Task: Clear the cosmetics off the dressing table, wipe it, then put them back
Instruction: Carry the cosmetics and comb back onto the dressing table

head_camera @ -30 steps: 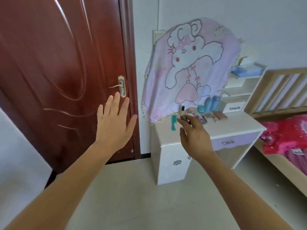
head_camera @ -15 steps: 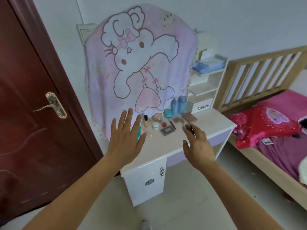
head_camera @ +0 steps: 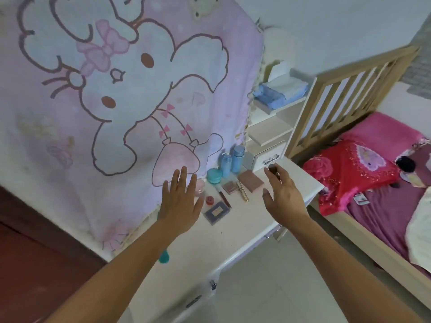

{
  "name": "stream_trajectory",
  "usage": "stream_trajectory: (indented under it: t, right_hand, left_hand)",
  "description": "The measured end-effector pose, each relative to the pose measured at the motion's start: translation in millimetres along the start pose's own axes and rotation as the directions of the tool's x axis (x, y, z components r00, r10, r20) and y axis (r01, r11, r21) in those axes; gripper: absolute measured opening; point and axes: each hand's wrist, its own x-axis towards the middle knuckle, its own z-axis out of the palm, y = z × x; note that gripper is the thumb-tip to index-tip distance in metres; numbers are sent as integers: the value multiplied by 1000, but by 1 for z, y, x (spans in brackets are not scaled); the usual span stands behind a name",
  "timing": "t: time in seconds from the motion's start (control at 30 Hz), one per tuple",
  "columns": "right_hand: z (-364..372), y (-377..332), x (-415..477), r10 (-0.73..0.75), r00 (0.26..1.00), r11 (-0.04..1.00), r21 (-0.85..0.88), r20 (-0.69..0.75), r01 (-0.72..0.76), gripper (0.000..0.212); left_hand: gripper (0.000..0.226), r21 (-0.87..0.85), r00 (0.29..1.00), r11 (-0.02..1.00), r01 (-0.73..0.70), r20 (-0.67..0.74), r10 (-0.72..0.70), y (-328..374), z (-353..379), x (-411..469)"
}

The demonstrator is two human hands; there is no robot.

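The white dressing table (head_camera: 235,236) carries several cosmetics: two blue bottles (head_camera: 231,161), a teal jar (head_camera: 214,176), a pink compact (head_camera: 250,181), a gold tube (head_camera: 242,194), a dark palette (head_camera: 217,212) and a small red pot (head_camera: 210,200). My left hand (head_camera: 180,203) hovers flat with spread fingers over the table's left part, just left of the palette. A teal handle (head_camera: 164,256) shows under my left forearm. My right hand (head_camera: 283,194) hangs above the table's right part and pinches a small dark tube (head_camera: 272,169) at its fingertips.
A pink cartoon blanket (head_camera: 116,89) hangs behind the table. White shelves (head_camera: 272,134) with blue cloths and a small drawer (head_camera: 268,157) stand at the table's right rear. A wooden bed (head_camera: 338,101) with pink bedding lies to the right, a dark red door (head_camera: 35,264) to the left.
The view has swung from the door to the dressing table and come closer. Both hands have reached forward over the tabletop, the right one still carrying the dark tube.
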Motion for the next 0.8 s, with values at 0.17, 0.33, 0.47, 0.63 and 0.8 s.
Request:
stream_trajectory:
  t: [0.17, 0.33, 0.47, 0.63, 0.8]
  right_hand:
    - [45, 40, 49, 14, 998, 999, 29, 68, -16, 61]
    - [99, 79, 109, -50, 984, 995, 89, 170, 35, 56]
    - [150, 111, 150, -195, 925, 981, 42, 326, 192, 35]
    - [206, 125, 176, -289, 768, 957, 196, 572, 214, 29]
    - [237, 125, 164, -318, 685, 943, 293, 656, 157, 29]
  left_hand:
    - [69, -17, 994, 1000, -25, 102, 26, 16, 52, 61]
    - [68, -60, 967, 995, 83, 245, -66, 29, 114, 97]
    - [73, -66, 889, 968, 242, 414, -194, 42, 146, 112]
    - [73, -45, 788, 934, 353, 552, -272, 54, 183, 119]
    - [78, 11, 721, 934, 356, 633, -282, 64, 207, 116]
